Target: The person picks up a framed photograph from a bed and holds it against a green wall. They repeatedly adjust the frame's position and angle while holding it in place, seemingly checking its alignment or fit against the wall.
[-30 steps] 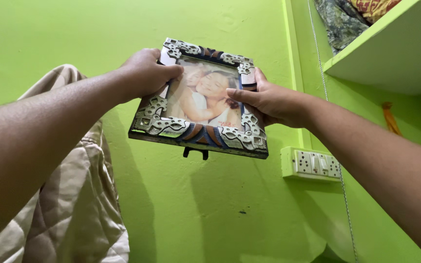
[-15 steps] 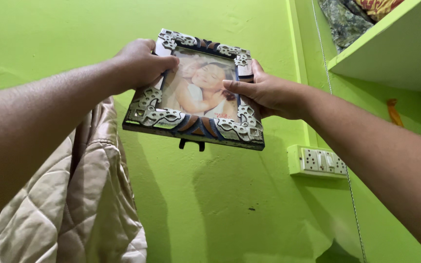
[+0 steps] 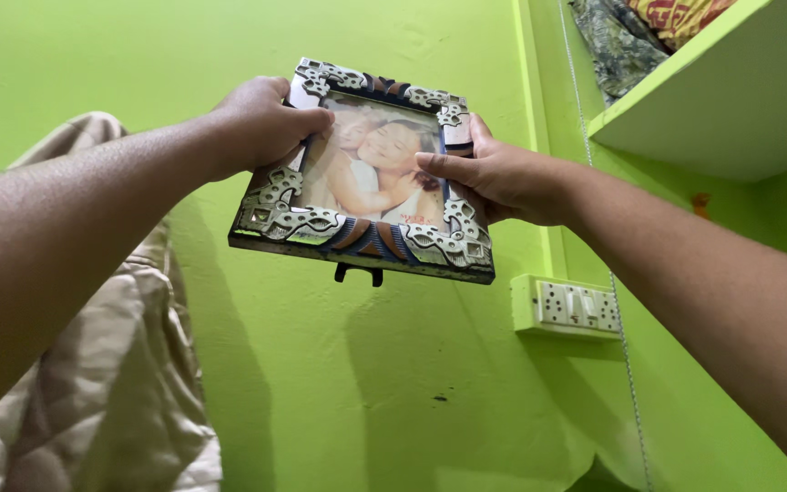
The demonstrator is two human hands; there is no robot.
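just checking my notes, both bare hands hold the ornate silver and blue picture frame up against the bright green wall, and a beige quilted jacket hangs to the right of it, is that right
Not quite: the side is wrong. In the head view, the beige quilted jacket hangs to the left of the ornate silver and blue picture frame, not the right. The rest stands: the left hand and right hand hold the frame up against the bright green wall.

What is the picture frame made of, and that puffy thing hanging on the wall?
The frame looks like dark wood or plastic with shiny, silvery metal-like trim; the corners glint. The jacket seems to be beige quilted fabric with a slight sheen, stitched in diamonds.
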